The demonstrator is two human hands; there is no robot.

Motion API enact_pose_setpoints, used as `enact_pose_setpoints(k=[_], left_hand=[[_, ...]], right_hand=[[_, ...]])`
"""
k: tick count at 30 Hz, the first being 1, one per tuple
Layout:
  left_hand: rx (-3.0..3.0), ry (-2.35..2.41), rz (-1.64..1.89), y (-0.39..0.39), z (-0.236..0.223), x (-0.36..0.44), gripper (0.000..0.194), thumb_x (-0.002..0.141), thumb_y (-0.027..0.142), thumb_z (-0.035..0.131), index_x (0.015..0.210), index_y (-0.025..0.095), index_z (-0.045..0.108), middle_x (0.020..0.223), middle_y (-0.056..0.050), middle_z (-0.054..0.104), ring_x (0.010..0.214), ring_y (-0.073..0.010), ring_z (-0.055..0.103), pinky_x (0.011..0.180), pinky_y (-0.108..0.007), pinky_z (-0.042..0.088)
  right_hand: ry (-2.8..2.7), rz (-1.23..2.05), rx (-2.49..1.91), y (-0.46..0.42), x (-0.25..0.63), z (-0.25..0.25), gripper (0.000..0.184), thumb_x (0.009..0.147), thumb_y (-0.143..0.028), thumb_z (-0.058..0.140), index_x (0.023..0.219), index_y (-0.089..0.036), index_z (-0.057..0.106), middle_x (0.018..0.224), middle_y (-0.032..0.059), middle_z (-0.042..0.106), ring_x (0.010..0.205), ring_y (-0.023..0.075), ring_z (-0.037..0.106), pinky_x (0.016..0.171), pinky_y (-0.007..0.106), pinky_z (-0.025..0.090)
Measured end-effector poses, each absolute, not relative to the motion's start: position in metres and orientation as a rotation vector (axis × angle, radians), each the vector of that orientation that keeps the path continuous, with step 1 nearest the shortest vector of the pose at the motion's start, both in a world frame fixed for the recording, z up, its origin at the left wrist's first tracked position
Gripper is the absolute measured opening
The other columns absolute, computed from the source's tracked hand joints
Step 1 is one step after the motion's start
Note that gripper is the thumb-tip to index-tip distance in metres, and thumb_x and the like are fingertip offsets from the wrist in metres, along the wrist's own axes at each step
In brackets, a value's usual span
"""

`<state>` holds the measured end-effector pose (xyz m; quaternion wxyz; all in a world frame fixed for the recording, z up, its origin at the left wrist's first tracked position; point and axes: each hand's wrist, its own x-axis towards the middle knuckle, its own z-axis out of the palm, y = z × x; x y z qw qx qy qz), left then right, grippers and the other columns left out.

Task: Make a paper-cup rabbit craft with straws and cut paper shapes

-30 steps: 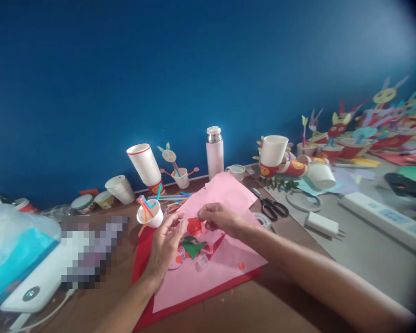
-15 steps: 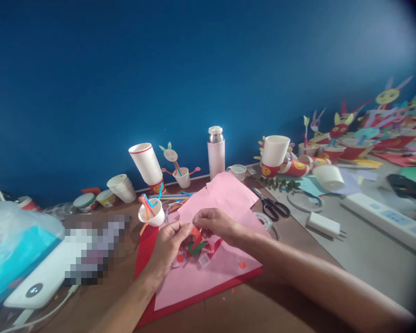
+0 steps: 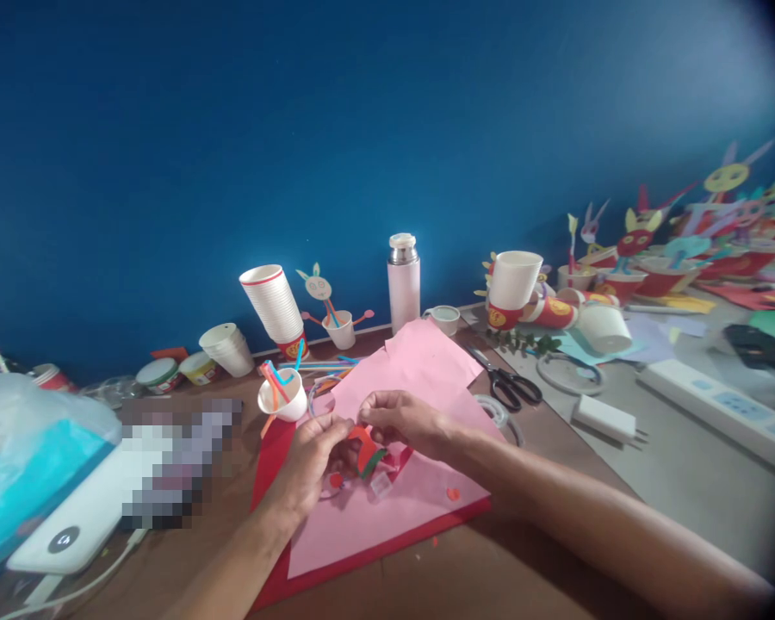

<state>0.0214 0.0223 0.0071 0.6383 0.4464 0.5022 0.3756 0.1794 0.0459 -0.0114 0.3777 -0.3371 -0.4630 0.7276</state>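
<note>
You work with both bare hands close together above a pink paper sheet point(image 3: 362, 547), at a brown table point(image 3: 439, 573) set against a blue wall point(image 3: 336, 129). Your left hand point(image 3: 311, 456) has its thumb and fingers closed on an orange-red paper piece point(image 3: 365, 443), which sits just below your fingertips, a green paper piece point(image 3: 373, 463) along its lower edge. Your right hand point(image 3: 404, 420) faces it, fingers curled and thumb drawn to the forefinger; what, if anything, it pinches one cannot tell.

Near your fingers, a small clear plastic piece point(image 3: 381, 486) and an orange paper scrap point(image 3: 453, 494) lie on the pink sheet, which overlaps a red sheet point(image 3: 419, 527).

Beyond your left hand stands a white paper cup point(image 3: 297, 405) of bent straws point(image 3: 271, 376), with a leaning stack of paper cups point(image 3: 271, 310) behind it. A paper rabbit point(image 3: 318, 288) rises from another cup point(image 3: 341, 334), left of a pale pink flask point(image 3: 404, 294). To your right lie black-handled scissors point(image 3: 506, 389), a white charger point(image 3: 604, 419) and a power strip point(image 3: 710, 409).
</note>
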Motion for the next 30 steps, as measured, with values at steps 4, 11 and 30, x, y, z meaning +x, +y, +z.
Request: enact_pose_setpoints(k=[4, 11, 30], left_hand=[[0.971, 1.175, 0.882, 0.024, 0.007, 0.021, 0.015, 0.064, 0.028, 0.061, 0.059, 0.015, 0.055, 0.047, 0.001, 0.058, 0.039, -0.0096, 0.051, 0.038, -0.020, 0.037], [0.950, 1.202, 0.883, 0.026, 0.003, 0.018, 0.011, 0.064, 0.025, 0.059, 0.061, 0.015, 0.054, 0.046, 0.001, 0.058, 0.038, -0.0105, 0.052, 0.036, -0.020, 0.038], [1.275, 1.107, 0.804, 0.030, 0.002, 0.008, 0.019, 0.073, 0.034, 0.056, 0.078, 0.016, 0.059, 0.059, 0.001, 0.062, 0.048, -0.0112, 0.055, 0.048, -0.022, 0.040]], right_hand=[[-1.171, 1.850, -0.876, 0.047, 0.179, -0.013, 0.019, 0.065, -0.029, 0.065, 0.071, -0.013, 0.057, 0.060, -0.0021, 0.054, 0.047, 0.0044, 0.045, 0.050, 0.019, 0.035], [-1.162, 1.832, -0.835, 0.051, 0.183, -0.018, 0.022, 0.067, -0.033, 0.065, 0.072, -0.013, 0.057, 0.067, 0.0000, 0.058, 0.049, 0.0050, 0.048, 0.050, 0.019, 0.035], [-1.044, 1.770, -0.855, 0.063, 0.197, -0.012, 0.019, 0.071, -0.028, 0.061, 0.063, -0.013, 0.053, 0.057, -0.0018, 0.055, 0.044, 0.0060, 0.048, 0.046, 0.020, 0.043]])
